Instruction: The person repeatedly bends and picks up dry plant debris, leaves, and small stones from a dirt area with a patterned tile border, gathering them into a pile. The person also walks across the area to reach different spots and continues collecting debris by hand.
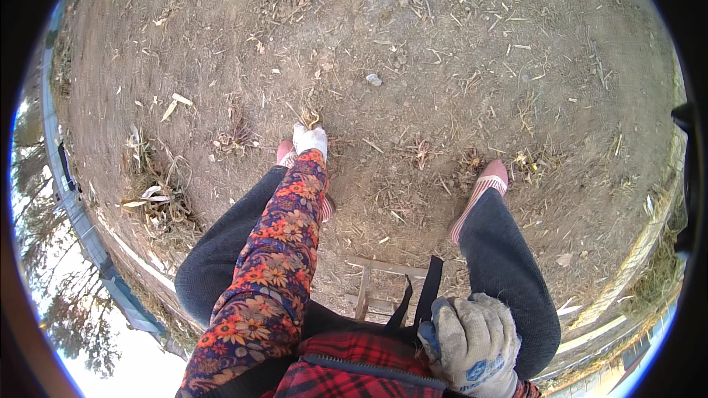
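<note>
My left hand [311, 138], in a pale knit glove below a floral sleeve, reaches down beside my left shoe, at a small tuft of dry plant stubble [310, 118]. Its fingers are mostly hidden, so whether they grip the tuft is unclear. On my right thigh rests my right hand [473, 337], in a worn grey-white work glove with blue marks; its fingers are curled and nothing shows in them. Between my legs, a wooden frame [387, 267] lies low near the ground, with black straps [430, 290] hanging over it.
Dry bare soil with scattered straw surrounds my feet. A heap of dry husks and stalks [160, 199] lies at the left. More stubble clumps [423, 152] stand between my red-and-white striped shoes [489, 177]. A grey stone [374, 79] lies further ahead.
</note>
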A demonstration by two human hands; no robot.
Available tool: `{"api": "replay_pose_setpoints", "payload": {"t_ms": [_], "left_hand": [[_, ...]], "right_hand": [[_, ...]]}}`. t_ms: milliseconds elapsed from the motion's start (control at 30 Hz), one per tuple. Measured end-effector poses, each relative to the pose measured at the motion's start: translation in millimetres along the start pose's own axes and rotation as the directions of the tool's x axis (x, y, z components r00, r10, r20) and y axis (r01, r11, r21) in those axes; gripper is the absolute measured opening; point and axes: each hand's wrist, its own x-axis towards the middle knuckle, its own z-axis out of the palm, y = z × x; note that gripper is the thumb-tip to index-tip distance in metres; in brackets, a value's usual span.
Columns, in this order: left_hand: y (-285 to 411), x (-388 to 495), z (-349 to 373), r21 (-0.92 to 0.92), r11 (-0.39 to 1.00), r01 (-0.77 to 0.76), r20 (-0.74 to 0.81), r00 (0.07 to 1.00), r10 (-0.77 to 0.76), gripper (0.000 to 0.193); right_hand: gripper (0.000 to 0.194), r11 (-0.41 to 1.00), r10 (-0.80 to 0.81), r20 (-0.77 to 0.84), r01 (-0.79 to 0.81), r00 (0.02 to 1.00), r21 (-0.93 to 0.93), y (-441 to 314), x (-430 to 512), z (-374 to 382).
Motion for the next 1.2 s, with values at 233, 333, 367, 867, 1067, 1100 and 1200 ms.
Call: {"api": "replay_pose_setpoints", "payload": {"t_ms": [233, 333, 367, 867, 1067, 1100, 1200], "left_hand": [[47.9, -17.9, 75.5, 0.582, 0.5, -0.641, 0.18, 0.701, 0.69, 0.03], [99.1, -37.3, 123.5, 0.635, 0.285, -0.718, 0.481, 0.656, 0.582, 0.04], [113.1, -45.3, 138.3, 0.632, 0.195, -0.75, 0.581, 0.625, 0.521, 0.049], [196.5, -56.2, 92.7, 0.353, -0.485, -0.8, 0.935, 0.313, 0.166, 0.022], [259.1, -74.0, -91.2, 0.372, -0.671, -0.641, 0.881, 0.472, 0.038, 0.023], [257.7, -70.4, -127.7, 0.459, -0.674, -0.578, 0.805, 0.592, 0.04, 0.023], [241.4, -50.2, -273.0, 0.706, -0.584, -0.401, 0.509, 0.861, 0.024, 0.03]], "right_hand": [[0.036, 1.0, 0.019, -0.004, -0.019, 1.0, 0.015, 7.0, 1.2, -3.7], [0.036, 0.999, 0.028, 0.011, -0.028, 1.0, 0.022, 11.5, 1.0, -5.1], [0.036, 0.999, 0.032, 0.011, -0.033, 0.999, 0.023, 13.1, 1.1, -5.6], [0.037, 0.996, 0.005, -0.016, -0.004, 1.0, 0.089, 8.7, -11.1, -10.3], [0.035, 0.984, -0.092, -0.032, 0.095, 0.995, 0.15, -2.7, -18.9, -6.7], [0.033, 0.987, -0.096, 0.002, 0.095, 0.995, 0.128, -3.4, -19.0, -4.6], [0.035, 0.995, -0.087, -0.003, 0.087, 0.996, 0.038, -6.3, -21.3, 6.0]]}}
